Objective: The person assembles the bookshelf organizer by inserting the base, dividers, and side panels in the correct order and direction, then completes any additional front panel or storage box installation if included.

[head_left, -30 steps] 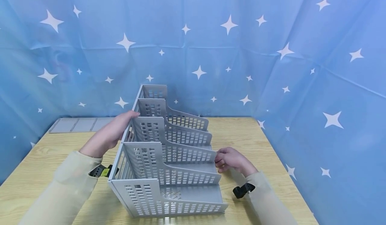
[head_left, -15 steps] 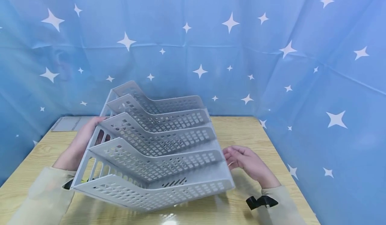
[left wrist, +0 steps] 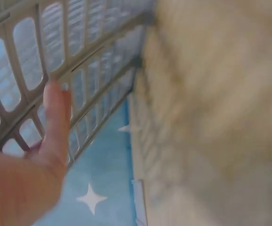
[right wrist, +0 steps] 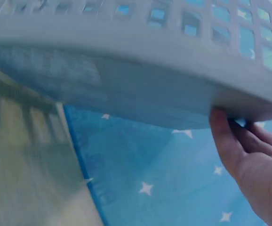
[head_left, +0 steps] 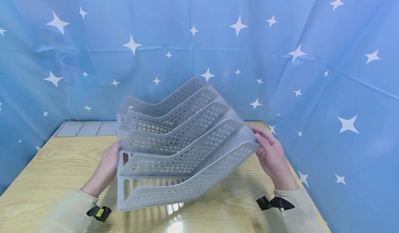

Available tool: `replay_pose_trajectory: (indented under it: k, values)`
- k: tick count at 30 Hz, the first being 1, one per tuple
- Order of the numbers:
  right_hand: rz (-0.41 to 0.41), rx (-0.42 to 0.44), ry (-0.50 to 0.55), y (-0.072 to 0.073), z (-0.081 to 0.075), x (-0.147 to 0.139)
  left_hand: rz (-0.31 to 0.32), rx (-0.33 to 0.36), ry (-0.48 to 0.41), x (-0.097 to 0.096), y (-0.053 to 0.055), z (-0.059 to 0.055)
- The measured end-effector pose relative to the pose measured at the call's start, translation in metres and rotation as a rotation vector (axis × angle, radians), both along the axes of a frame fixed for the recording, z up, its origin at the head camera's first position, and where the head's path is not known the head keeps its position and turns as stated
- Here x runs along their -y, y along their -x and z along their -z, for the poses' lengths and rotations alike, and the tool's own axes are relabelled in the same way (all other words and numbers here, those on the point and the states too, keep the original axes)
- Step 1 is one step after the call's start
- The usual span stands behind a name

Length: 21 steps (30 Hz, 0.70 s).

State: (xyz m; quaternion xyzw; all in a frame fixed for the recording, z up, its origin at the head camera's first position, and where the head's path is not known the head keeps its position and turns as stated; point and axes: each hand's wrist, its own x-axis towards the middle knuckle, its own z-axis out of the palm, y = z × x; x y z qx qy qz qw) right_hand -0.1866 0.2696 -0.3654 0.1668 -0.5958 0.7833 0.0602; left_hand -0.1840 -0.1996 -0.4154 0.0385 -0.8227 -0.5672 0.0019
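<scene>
A grey plastic file rack point(head_left: 184, 146) with several perforated, curved dividers hangs tilted over the table, its right end raised. My left hand point(head_left: 107, 163) grips its slatted side at the left. In the left wrist view one finger of the left hand point(left wrist: 56, 127) lies along the slats, with part of another at a slot. At the raised right end my right hand point(head_left: 272, 156) holds the edge of the solid panel, thumb facing up. The right wrist view shows the right hand point(right wrist: 249, 155) at a corner of the panel, other fingers partly hidden behind.
A flat grey panel point(head_left: 87, 129) lies at the back left of the wooden table point(head_left: 56, 167). Blue curtains point(head_left: 174, 25) with white stars rise behind and along both sides of the tabletop.
The rack has gone from upright on the table to lifted and tipped, its right end swinging up. My right hand has moved up and right with it, my left lower at the slatted side.
</scene>
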Motion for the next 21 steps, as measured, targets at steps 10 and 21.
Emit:
replay_pose_trajectory:
  k: [10, 21]
  values:
    - [0.408, -0.033, -0.401, 0.012, -0.049, 0.013, 0.151, 0.247, 0.071, -0.034, -0.017, 0.041]
    - [0.439, -0.081, -0.659, 0.029, -0.065, 0.014, 0.300, 0.381, -0.014, -0.045, -0.023, 0.052]
